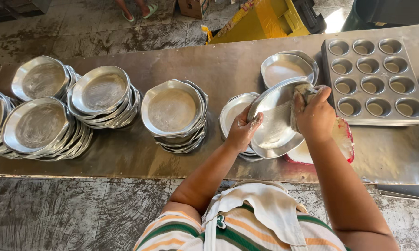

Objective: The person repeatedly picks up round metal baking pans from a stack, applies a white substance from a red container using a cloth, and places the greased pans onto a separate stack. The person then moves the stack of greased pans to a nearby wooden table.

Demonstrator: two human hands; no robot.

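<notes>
The person wears a short-sleeved shirt striped in orange, green and white under a whitish apron; both forearms are bare, the left hand (pixel 242 128) seemingly dusted pale.

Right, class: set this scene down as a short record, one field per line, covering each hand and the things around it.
Left hand: grips the rim of a tilted metal pan
Right hand: presses a cloth into that pan
Under the pan: red-rimmed dish with white contents
Right of it: muffin tray
Left of it: stacks of pans
Surface: metal table

bakery workshop: stacked metal pans (pixel 172 114), muffin tray (pixel 374 81)
</notes>
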